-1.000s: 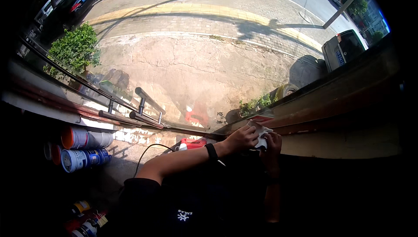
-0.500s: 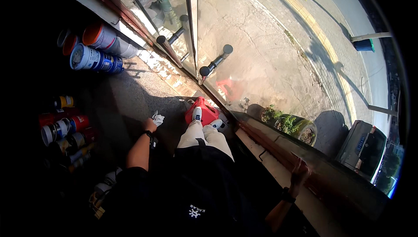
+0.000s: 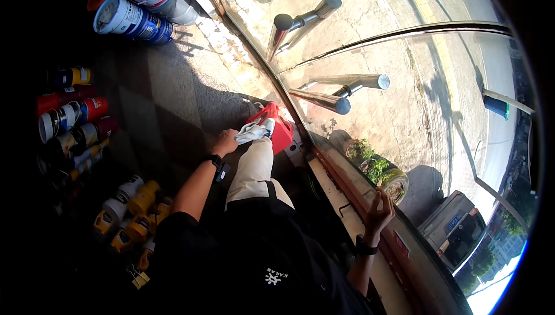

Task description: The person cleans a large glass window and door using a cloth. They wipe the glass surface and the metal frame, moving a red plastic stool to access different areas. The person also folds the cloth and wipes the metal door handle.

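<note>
My left hand (image 3: pixel 226 141) is closed on a crumpled white cloth (image 3: pixel 251 133), which covers part of my white shoe (image 3: pixel 269 126). Under and beside that shoe, a red plastic object (image 3: pixel 280 133), perhaps a stool, stands near the door frame. My right hand (image 3: pixel 380 214) is raised at the glass on the right, its fingers partly bent and apart, with nothing visible in them. Whether they touch the pane I cannot tell.
Paint buckets (image 3: pixel 118 19) stand at the upper left. Red and yellow cans (image 3: pixel 87 109) line the dark left side, with yellow containers (image 3: pixel 141 216) below. Tubular door handles (image 3: pixel 341 92) jut from the glass. Outside are a potted plant (image 3: pixel 376 170) and a parked vehicle (image 3: pixel 454 228).
My left hand has moved right and up with the white cloth, now overlapping my shoe. My right hand is slightly higher and further left. The whole view has turned and shifted right.
</note>
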{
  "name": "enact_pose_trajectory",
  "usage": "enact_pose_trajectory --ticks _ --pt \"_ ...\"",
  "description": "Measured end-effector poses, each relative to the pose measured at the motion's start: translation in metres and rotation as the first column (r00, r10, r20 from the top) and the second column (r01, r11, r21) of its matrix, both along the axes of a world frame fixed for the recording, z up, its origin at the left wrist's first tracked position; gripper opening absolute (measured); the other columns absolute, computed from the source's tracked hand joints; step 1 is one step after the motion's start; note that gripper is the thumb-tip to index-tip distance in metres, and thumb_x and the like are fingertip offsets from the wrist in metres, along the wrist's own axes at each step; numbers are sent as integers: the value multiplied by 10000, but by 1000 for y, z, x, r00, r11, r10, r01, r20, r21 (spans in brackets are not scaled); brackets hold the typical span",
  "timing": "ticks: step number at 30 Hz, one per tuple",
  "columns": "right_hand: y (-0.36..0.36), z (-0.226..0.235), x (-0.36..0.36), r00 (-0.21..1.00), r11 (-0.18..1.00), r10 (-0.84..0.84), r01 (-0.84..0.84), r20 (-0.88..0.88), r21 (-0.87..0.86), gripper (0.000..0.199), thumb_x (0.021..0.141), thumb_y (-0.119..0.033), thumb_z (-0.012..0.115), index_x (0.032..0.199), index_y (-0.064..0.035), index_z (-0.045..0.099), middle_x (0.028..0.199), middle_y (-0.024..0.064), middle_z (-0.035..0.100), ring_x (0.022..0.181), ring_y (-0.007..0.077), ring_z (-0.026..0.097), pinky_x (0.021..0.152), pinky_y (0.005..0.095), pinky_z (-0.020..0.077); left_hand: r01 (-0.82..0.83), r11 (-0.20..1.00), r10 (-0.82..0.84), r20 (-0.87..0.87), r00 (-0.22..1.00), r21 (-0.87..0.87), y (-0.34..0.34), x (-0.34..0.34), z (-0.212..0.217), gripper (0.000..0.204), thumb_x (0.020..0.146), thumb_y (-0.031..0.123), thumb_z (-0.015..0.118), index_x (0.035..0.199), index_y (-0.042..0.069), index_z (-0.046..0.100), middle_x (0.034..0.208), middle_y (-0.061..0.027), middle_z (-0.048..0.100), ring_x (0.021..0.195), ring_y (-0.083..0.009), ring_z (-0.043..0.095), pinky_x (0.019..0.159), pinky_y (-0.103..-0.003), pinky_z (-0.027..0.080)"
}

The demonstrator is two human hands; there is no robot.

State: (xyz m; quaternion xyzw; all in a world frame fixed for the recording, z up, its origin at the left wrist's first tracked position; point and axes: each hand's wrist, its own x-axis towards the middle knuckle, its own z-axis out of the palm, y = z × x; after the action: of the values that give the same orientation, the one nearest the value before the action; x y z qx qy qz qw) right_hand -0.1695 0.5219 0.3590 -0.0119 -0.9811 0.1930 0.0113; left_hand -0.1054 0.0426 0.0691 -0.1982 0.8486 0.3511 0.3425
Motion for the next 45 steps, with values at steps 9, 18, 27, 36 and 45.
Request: enact_pose_trajectory --ticks 9,18,27,36,45 --pt "-240 -54 -142 787 817 404 -540 -466 -201 730 848 -74 766 1508 -140 461 1536 174 450 1433 374 414 1158 505 387 89 992 -118 -379 918 -94 -23 -5 -60 291 811 18 601 1078 15 715 1061 -237 702 1052 -422 650 917 -499 521" --pt "-185 -207 -22 472 862 354 -500 -808 86 603 896 29 668 1459 -140 535 1557 159 439 1427 352 444 1125 503 451 -1 841 -105 -165 981 -540 -264 242 -142 134 829 85 659 939 50 729 996 -223 716 964 -441 672 815 -526 542" --pt "-61 -552 338 981 955 195 -185 21 -231 417 968 -30 576 1384 -41 556 1537 204 424 1284 376 548 923 398 535 -525 726 542 -101 834 -443 -269 694 -300 186 802 -21 511 929 -68 638 903 -312 651 897 -465 641 718 -513 469" --pt "-63 -627 812 325 987 158 -37 932 -155 338 891 -193 672 1156 12 715 1038 196 714 1004 364 669 899 470 529 -319 856 389 101 916 -408 -282 1020 -326 170 764 83 641 886 4 728 944 -254 710 917 -433 691 768 -499 535" --pt "-193 -642 789 545 957 -48 265 837 -117 242 893 -112 617 1046 42 724 856 94 716 718 234 677 643 364 546 -895 300 934 -294 205 329 -443 921 -232 584 765 136 795 1298 -22 617 1211 -137 687 1076 -238 658 884 -398 517"
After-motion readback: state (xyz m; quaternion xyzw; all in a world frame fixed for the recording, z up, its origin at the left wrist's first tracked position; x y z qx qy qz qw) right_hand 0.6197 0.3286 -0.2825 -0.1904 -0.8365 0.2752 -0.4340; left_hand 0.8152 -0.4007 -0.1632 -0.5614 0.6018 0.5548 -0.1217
